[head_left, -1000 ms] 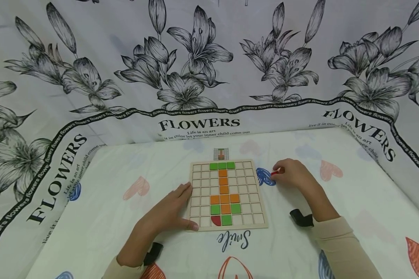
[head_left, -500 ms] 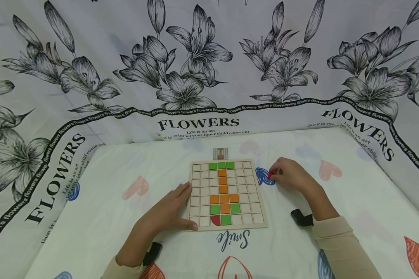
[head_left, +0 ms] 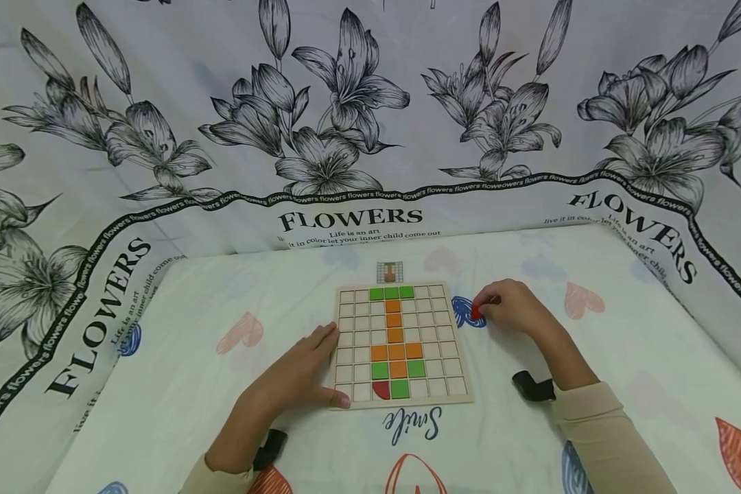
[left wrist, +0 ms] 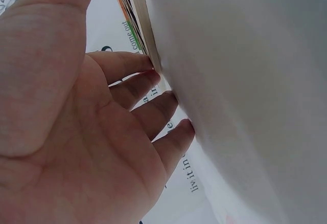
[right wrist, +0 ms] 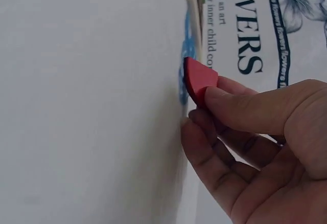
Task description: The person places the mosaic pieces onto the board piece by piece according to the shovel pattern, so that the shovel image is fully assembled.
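A square wooden grid board (head_left: 438,336) lies on the cloth, with green, orange and red tiles in its middle columns. My left hand (head_left: 299,370) rests at the board's left edge, fingers fairly straight, thumb at the near left corner; in the left wrist view the fingertips (left wrist: 168,98) meet the board's side. To the right of the board, my right hand (head_left: 515,309) pinches a red quarter-circle tile (right wrist: 200,81) between thumb and fingers, over a blue printed heart. A matching red quarter-circle tile (head_left: 381,390) sits in the board's nearest row, left of a green tile (head_left: 400,389).
A small printed pattern card (head_left: 390,272) lies just beyond the board's far edge. The white tablecloth (head_left: 272,274) carries printed hearts and lettering. Behind it hangs a floral curtain (head_left: 358,158). Each wrist wears a black device (head_left: 533,385).
The red tile in my right hand has turned so more of it shows, and the fingers have shifted slightly left toward the board. My left hand stays in place.
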`<state>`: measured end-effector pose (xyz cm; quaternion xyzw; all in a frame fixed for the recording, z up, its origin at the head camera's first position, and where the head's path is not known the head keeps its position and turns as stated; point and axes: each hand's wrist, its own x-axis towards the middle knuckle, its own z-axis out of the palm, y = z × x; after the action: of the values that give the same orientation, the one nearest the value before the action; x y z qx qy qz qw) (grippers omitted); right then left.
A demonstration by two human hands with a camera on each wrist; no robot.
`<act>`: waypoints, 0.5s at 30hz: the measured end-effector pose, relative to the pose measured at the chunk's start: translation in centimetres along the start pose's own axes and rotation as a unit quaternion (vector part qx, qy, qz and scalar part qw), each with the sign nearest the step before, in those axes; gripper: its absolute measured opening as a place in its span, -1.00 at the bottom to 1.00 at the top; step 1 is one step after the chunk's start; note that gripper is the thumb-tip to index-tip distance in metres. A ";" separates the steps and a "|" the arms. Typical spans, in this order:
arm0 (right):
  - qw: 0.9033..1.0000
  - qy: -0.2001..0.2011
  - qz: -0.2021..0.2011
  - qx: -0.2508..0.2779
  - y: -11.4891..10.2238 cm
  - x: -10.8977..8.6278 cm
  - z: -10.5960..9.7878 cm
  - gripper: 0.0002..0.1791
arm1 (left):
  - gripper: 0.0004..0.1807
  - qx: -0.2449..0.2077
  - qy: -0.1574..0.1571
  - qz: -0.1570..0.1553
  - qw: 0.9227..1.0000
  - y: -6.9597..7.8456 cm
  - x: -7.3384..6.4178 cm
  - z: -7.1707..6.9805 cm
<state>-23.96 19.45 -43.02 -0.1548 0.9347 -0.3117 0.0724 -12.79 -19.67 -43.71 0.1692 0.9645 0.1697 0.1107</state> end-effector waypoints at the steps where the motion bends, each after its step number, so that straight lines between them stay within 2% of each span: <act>1: 1.000 -0.005 0.007 0.013 0.0 0.0 -0.1 -0.84 | 0.38 -0.001 0.000 0.000 1.000 0.0 0.0 0.0; 5: 0.996 -0.033 0.030 0.080 0.1 -0.1 -0.5 -0.85 | 0.38 -0.005 0.001 0.002 1.000 0.0 -0.1 -0.1; 9: 0.988 -0.061 0.025 0.142 -0.2 -0.3 -0.4 -0.86 | 0.37 -0.004 0.001 0.001 1.000 0.0 -0.1 -0.1; 15: 0.979 -0.086 0.022 0.182 -1.0 -0.4 -0.2 -0.89 | 0.37 -0.002 0.000 -0.001 1.000 0.1 -0.1 0.0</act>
<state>-23.34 18.96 -42.26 -0.1450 0.8559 -0.4604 0.1859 -12.70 -19.65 -43.68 0.1683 0.9644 0.1711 0.1116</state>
